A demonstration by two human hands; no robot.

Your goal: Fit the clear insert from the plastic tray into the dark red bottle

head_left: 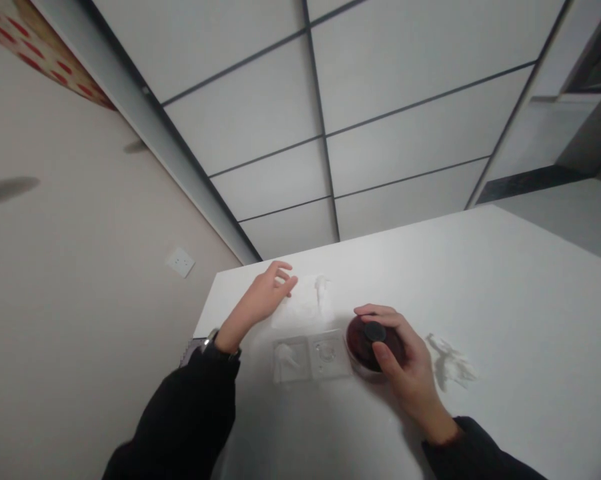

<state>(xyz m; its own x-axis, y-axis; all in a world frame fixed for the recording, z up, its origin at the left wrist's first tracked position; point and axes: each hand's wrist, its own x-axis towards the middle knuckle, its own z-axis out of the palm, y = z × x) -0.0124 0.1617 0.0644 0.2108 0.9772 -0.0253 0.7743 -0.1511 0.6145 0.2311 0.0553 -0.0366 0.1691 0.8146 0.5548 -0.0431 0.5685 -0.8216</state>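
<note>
R hand point(411, 363) gripping dk-red round container point(357, 344) w/ black knob point(375, 331), on white table point(505, 280) just R of clear two-part case point(310, 363); crumpled tissue point(450, 365) on hand's other side; L hand point(265, 293) empty, fingers loosely curled, nr white sheet point(303, 311); pale paneled partition point(260, 120) beyond table's far edge.

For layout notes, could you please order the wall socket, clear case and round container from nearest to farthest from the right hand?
1. Round container: in the right hand.
2. Clear case: left of the container.
3. Wall socket: on the left wall.
</note>
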